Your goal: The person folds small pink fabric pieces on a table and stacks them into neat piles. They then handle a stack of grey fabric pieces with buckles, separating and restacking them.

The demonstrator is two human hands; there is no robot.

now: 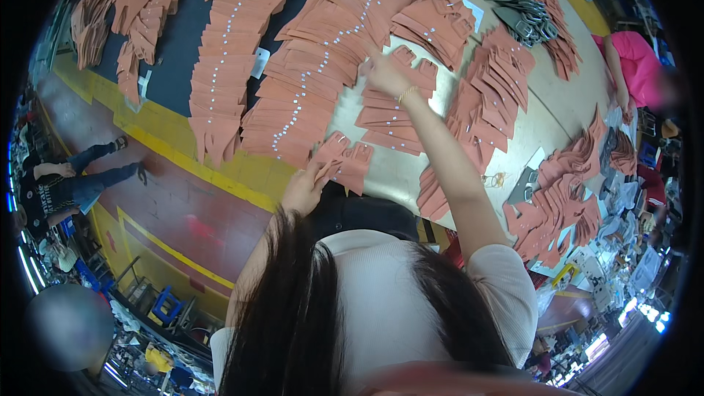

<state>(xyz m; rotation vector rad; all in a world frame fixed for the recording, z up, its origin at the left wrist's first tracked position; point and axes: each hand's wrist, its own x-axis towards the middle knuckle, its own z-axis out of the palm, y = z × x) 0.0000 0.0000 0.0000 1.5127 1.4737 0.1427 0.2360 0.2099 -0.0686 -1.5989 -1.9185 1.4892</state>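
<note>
My left hand is closed on reddish-brown, leather-like cut pieces at the table's near edge. These have rectangular cut-outs at one end. Farther forward, my right hand is at the right edge of a long fanned row of similar pieces. Its fingers look drawn together; what they grip, if anything, cannot be made out. Small white stickers run in a line along that row. Below my right wrist lies a shorter pile of the pieces with cut-out ends.
Another stickered row lies on the dark surface to the left. More stacks cover the table right of my forearm. Dark bundled parts lie farther back. A person in pink is at the right; another person is on the left floor.
</note>
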